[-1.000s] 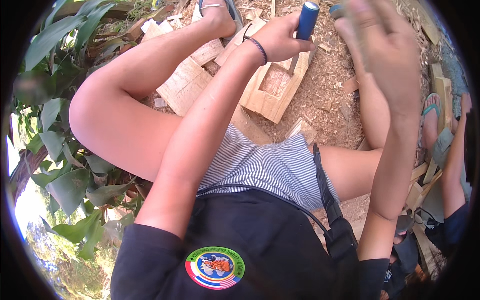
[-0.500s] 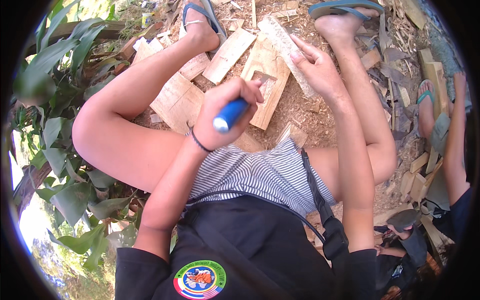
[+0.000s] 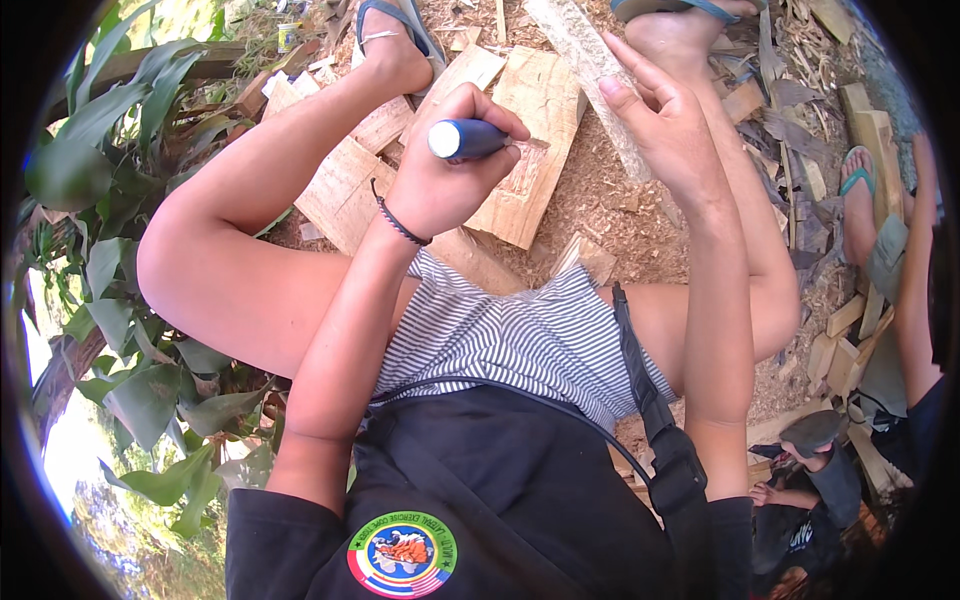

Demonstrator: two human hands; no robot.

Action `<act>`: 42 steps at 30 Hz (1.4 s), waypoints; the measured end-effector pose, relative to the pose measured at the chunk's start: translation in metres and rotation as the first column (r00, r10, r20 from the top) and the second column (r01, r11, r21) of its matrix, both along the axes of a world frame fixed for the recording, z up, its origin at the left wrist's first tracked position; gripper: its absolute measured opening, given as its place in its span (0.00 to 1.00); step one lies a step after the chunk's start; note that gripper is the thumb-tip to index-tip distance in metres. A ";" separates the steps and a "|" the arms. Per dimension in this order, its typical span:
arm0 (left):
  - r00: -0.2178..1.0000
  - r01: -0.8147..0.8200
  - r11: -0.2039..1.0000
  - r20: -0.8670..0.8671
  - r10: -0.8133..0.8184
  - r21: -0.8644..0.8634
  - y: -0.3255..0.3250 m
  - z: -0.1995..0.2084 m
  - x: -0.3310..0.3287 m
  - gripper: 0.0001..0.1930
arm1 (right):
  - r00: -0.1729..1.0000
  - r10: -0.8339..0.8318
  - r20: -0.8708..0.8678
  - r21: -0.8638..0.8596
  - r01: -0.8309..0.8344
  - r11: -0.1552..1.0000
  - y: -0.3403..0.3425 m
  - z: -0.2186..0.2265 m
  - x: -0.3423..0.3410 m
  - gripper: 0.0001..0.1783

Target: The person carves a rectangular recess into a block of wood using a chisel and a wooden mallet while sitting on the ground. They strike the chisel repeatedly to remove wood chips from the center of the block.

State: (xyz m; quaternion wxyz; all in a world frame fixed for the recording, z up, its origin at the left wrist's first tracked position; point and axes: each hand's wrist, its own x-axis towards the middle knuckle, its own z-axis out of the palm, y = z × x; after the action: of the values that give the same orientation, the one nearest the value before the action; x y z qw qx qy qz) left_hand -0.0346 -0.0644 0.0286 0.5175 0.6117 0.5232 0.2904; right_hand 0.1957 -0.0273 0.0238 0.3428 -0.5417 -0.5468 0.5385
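I see the left hand (image 3: 440, 180) at abt 12 o'clock from frame centre, fist closed tight round a blue-handled tool (image 3: 468, 139). Handle's white butt end faces up twd the camera; the working end runs to 3 o'clock and meets the wood block (image 3: 530, 150), tip hidden by fingers so can't tell its shape. A dark braided band (image 3: 398, 222) sits on that wrist.

Right hand (image 3: 672, 135) at abt 1 o'clock, fingers mostly straight and spread, holding nothing. Its fingertips reach up-left twd a long pale plank (image 3: 585, 70) that lies diagonally from 12 twd 3 o'clock; whether they touch it or just hover over it, can't tell.

Wood block lies flat on the sawdust ground (image 3: 610, 205), between the two hands, just beside the plank on its 9 o'clock side. More split wood pcs (image 3: 345, 180) at 10 o'clock of the block, partly under my left forearm.

Feet in blue sandals: left one (image 3: 395, 40) at 11 o'clock, right one (image 3: 680, 15) at 1 o'clock, both at top edge. Green leaves (image 3: 110, 160) fill the 9 o'clock side. Another person's sandalled foot (image 3: 858, 195) at 3 o'clock, near offcuts.
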 end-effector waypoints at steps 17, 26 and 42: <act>0.995 -0.036 0.998 0.090 0.040 -0.044 0.006 -0.006 0.013 0.08 | 0.999 0.017 0.041 0.003 -0.017 1.000 -0.001 0.027 -0.002 0.25; 0.966 0.214 0.977 -0.152 -0.210 0.008 0.052 0.005 0.032 0.09 | 0.993 -0.079 0.085 0.573 0.016 0.820 0.007 0.116 -0.030 0.27; 0.938 0.261 0.957 -0.199 -0.282 -0.127 0.100 -0.011 0.039 0.10 | 0.728 -0.036 0.685 0.377 -0.313 0.872 0.022 0.119 -0.032 0.25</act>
State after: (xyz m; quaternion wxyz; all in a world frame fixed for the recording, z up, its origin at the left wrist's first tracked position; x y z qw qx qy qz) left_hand 0.0045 0.0351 0.0176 0.5227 0.6794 0.5004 0.1219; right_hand 0.1641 -0.0054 0.1431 0.1996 -0.5556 -0.7862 0.1824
